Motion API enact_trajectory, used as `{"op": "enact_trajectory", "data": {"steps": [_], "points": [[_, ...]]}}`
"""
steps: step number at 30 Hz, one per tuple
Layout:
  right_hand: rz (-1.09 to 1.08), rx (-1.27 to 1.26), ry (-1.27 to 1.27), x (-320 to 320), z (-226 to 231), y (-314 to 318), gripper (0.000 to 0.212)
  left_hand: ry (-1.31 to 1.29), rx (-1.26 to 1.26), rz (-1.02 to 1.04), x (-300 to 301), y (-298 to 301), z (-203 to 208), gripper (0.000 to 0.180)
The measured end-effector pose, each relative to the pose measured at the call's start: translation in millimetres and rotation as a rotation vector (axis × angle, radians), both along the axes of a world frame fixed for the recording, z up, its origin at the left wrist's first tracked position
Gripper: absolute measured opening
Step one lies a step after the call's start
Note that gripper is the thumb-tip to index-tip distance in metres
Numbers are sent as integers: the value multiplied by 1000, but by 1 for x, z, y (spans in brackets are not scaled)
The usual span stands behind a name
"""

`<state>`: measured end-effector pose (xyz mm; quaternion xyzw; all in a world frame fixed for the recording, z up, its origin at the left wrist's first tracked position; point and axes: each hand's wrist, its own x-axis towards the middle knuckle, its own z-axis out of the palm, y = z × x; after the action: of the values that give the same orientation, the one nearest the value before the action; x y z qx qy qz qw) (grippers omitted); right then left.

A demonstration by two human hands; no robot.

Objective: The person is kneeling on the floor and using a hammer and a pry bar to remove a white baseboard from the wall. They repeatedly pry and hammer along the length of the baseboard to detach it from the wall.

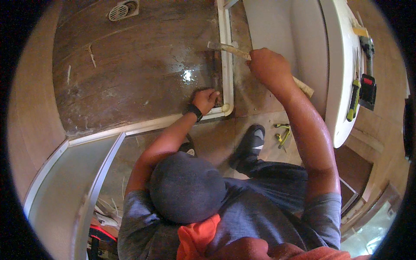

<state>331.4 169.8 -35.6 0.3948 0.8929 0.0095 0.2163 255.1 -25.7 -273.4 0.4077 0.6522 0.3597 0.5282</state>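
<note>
Right hand (272,68): grip clasped long, worn beige bar (237,51), upper centre of picture. Left hand (204,101) curled beside white rounded-corner edging (228,78); grasp undeterminable. Judged hazard: slipped hold could have sent bar onto left fingers.

Wooden wall (37,99), frosted panel (71,177), brown floor (134,52) — glinting

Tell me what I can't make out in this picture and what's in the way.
Left hand, head view: too small and dark to tell whether its fingertips pinch anything.
Tan stick-like tool, head view: its middle is covered by the right hand.
Left shoe, head view: mostly hidden by the left knee.
Frosted panel, head view: lower end cut off by the dark fisheye rim.
</note>
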Motion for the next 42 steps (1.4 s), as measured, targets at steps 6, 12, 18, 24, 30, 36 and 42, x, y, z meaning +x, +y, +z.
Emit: {"op": "enact_trajectory", "data": {"steps": [6, 12, 18, 24, 30, 36, 42], "points": [[-63, -11, 58, -21, 5, 9, 30, -229, -174, 107, -2, -4, 3, 26], [62, -46, 92, -57, -5, 0, 33, -105, -132, 120, 2, -13, -2, 28], [89, -117, 66, -79, -27, -6, 31, -331, -185, 200, 1, -13, -10, 24], [265, -88, -4, -89, -30, -5, 23, 62, -85, 189, 11, -16, -6, 23], [504, 22, 23, -105, -26, 1, 21, -198, -90, 215, 8, -20, -19, 20], [458, -2, 142, -126, -23, -2, 18, -73, -96, 126, -2, -17, -7, 21], [572, -47, -33, -138, -10, -3, 18, -6, -89, 166, 4, -23, -28, 24]]}}
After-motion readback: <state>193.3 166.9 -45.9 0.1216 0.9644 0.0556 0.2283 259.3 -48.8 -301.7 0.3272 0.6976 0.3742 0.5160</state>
